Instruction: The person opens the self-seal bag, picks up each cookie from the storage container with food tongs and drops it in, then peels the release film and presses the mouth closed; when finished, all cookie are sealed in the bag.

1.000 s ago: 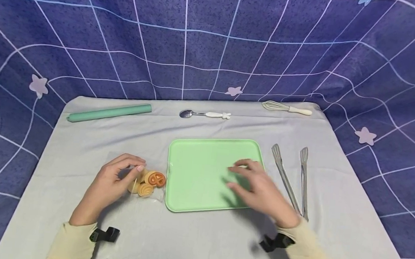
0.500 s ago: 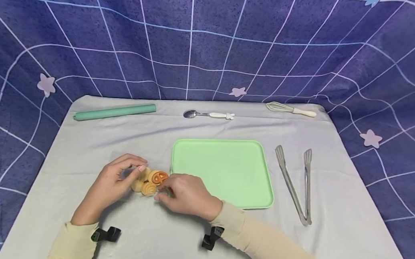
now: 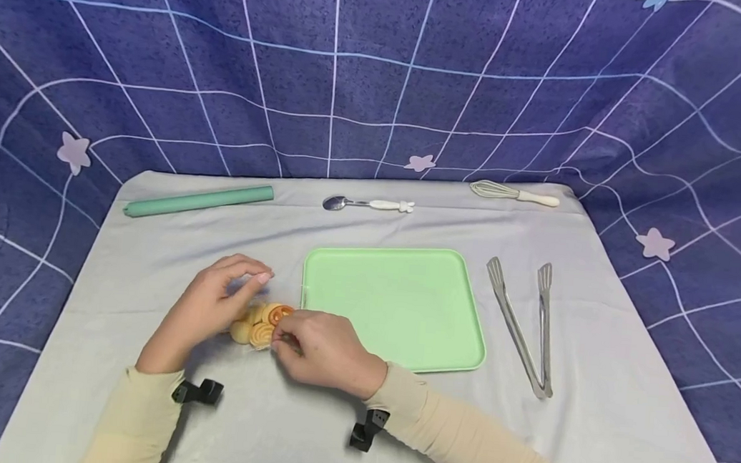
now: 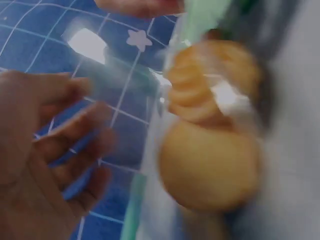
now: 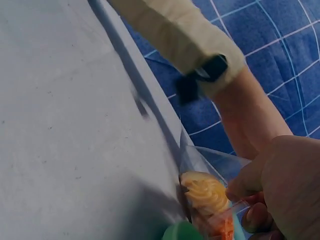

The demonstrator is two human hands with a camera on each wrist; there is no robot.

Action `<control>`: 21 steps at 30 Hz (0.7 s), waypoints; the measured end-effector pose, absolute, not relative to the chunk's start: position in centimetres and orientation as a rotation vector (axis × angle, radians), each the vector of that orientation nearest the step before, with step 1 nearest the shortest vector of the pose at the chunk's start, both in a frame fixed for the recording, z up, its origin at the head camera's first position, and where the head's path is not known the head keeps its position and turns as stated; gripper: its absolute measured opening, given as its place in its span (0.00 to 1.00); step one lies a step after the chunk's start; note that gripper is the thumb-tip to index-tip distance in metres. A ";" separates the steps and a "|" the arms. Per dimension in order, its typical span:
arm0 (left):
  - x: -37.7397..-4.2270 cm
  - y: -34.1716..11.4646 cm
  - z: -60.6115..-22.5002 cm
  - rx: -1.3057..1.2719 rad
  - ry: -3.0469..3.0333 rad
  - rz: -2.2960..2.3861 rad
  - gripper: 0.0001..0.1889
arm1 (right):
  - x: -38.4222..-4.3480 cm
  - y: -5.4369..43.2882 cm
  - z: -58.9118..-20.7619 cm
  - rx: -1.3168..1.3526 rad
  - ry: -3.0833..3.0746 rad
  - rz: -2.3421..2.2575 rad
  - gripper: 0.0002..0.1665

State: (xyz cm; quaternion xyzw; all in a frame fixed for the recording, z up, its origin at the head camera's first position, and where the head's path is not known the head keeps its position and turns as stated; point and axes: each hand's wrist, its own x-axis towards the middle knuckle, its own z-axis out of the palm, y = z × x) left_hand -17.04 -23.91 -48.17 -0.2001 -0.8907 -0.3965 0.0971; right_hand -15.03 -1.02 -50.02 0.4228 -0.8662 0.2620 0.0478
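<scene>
Several golden cookies (image 3: 262,336), one reddish like a pretzel, lie in a clear plastic bag (image 5: 212,157) just left of a light green tray (image 3: 398,298). My right hand (image 3: 329,354) pinches the bag's right edge between thumb and curled fingers, which partly cover the reddish cookie. Above the bag's left side, my left hand (image 3: 217,300) hovers with relaxed fingers bent apart. In the left wrist view, blurred, that left hand (image 4: 55,145) shows nothing between its fingers, beside the bagged cookies (image 4: 210,165).
Open metal tongs (image 3: 524,335) lie right of the tray. Along the back of the cloth-covered table are a green roll (image 3: 198,201), a spoon (image 3: 369,204) with a white handle, and a whisk (image 3: 511,192). A blue grid curtain (image 3: 368,81) hangs behind.
My right hand has come left from over the tray to the bag and taken hold of its right edge. The left hand has shifted slightly right and up over the bag.
</scene>
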 end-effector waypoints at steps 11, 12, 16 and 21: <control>-21.1 -22.3 -47.6 -0.869 -3.032 -0.892 0.13 | -14.6 -1.5 -49.9 1.324 -2.607 0.724 0.02; -21.2 -22.1 -47.7 -0.863 -3.026 -0.891 0.12 | -14.6 -1.5 -49.8 1.329 -2.600 0.715 0.02; -21.6 -21.6 -48.0 -0.837 -2.964 -0.957 0.07 | -14.7 -1.3 -49.2 1.328 -2.568 0.698 0.03; -21.6 -21.6 -47.8 -0.733 -2.910 -1.103 0.07 | -14.9 -0.8 -47.9 1.318 -2.527 0.685 0.03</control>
